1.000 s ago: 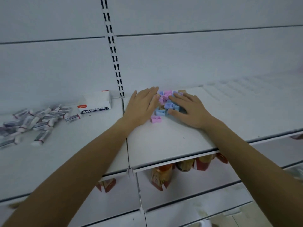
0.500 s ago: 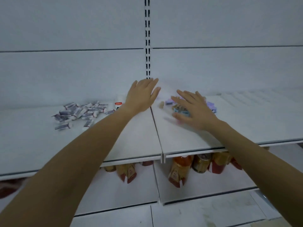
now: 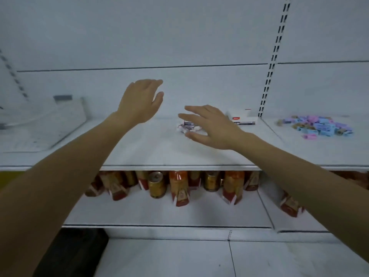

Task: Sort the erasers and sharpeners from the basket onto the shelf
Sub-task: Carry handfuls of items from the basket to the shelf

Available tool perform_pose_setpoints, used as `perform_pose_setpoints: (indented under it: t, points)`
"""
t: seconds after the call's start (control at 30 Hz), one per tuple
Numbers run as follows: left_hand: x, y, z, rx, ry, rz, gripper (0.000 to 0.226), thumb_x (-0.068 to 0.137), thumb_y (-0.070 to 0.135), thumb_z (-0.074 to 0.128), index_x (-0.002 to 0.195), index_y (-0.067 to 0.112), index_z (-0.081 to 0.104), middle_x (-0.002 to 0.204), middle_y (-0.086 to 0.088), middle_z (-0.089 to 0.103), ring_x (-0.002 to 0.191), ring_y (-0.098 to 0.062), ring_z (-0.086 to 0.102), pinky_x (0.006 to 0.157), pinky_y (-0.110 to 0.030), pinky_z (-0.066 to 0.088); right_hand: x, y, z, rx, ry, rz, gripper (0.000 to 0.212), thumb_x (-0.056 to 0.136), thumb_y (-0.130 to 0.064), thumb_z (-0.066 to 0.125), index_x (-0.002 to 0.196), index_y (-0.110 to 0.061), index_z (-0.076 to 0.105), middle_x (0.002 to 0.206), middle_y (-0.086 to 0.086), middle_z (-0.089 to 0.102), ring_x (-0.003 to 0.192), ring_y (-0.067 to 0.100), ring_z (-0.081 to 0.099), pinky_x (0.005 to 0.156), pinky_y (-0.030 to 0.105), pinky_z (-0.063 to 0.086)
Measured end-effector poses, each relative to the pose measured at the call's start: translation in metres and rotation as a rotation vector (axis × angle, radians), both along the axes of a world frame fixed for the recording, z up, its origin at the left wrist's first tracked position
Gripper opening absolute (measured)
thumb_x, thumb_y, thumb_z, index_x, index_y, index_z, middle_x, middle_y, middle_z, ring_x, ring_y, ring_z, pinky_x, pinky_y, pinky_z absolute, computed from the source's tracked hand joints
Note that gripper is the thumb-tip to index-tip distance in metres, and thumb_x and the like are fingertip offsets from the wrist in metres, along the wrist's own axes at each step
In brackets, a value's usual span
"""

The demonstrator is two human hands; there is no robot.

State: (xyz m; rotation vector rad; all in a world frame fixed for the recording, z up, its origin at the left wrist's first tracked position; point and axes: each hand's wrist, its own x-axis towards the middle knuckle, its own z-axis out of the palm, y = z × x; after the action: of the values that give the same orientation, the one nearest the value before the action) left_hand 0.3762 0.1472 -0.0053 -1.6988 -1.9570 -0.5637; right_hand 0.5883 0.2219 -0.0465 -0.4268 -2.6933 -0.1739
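A heap of pink, blue and tan sharpeners lies on the white shelf at the far right. Wrapped white erasers lie mid-shelf, mostly hidden behind my right hand, which hovers over them with fingers spread and holds nothing. My left hand is raised above the shelf to their left, fingers straight and empty. A white eraser box with a red mark stands behind my right hand.
A white tray-like basket sits on the shelf at far left. A slotted upright divides the back panel on the right. Red pouches and gold cans fill the shelf below.
Both hands left the sharpener heap and swung left to the erasers; the view turned left with them, so the sharpeners now lie far right. Both hands stayed empty.
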Motion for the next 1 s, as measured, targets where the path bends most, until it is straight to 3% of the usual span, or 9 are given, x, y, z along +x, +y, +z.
perform_pose_setpoints:
  t: [0.3,0.4,0.5,0.7,1.0]
  points:
    - [-0.128,-0.141,0.007,-0.026,-0.069,0.179,0.041,0.097,0.024,0.041,0.135,0.010,0.042,0.140,-0.012,0.043,0.126,-0.031,0.039,0.102,-0.038,0.031,-0.152,-0.084,0.013,-0.103,-0.007,0.192,0.051,0.096,-0.037,0.039,0.143,-0.024,0.027,0.150,0.006,0.025,0.133,0.023,0.030,0.108,0.032,0.024]
    - [-0.172,-0.178,0.008,-0.055,-0.118,0.213,0.039,0.097,0.022,0.041,0.134,0.012,0.044,0.140,-0.009,0.042,0.124,-0.028,0.041,0.100,-0.037,0.034,-0.196,-0.095,0.022,-0.194,-0.008,0.232,0.051,0.096,-0.037,0.040,0.144,-0.024,0.026,0.149,0.004,0.024,0.126,0.017,0.037,0.099,0.020,0.027]
    - [-0.216,-0.202,0.008,-0.088,-0.205,0.231,0.036,0.096,0.022,0.042,0.132,0.015,0.046,0.139,-0.006,0.041,0.117,-0.023,0.049,0.092,-0.031,0.038,-0.242,-0.097,0.033,-0.210,0.010,0.265,0.048,0.095,-0.037,0.042,0.141,-0.024,0.031,0.139,0.001,0.036,0.111,0.014,0.048,0.085,0.017,0.032]
    - [-0.293,-0.201,0.010,-0.125,-0.313,0.218,0.033,0.096,0.019,0.045,0.129,0.020,0.049,0.135,-0.001,0.046,0.110,-0.014,0.053,0.086,-0.019,0.034,-0.346,-0.081,0.042,-0.244,0.033,0.290,0.043,0.093,-0.037,0.045,0.134,-0.025,0.040,0.126,0.002,0.048,0.095,0.012,0.053,0.079,0.022,0.035]
    - [-0.384,-0.173,0.007,-0.387,-0.537,0.088,0.037,0.092,0.020,0.054,0.128,0.025,0.048,0.137,0.003,0.046,0.105,-0.011,0.058,0.088,-0.021,0.043,-0.477,-0.065,0.030,-0.408,-0.040,0.244,0.050,0.090,-0.034,0.053,0.136,-0.022,0.038,0.131,0.007,0.044,0.094,0.014,0.051,0.084,0.025,0.038]
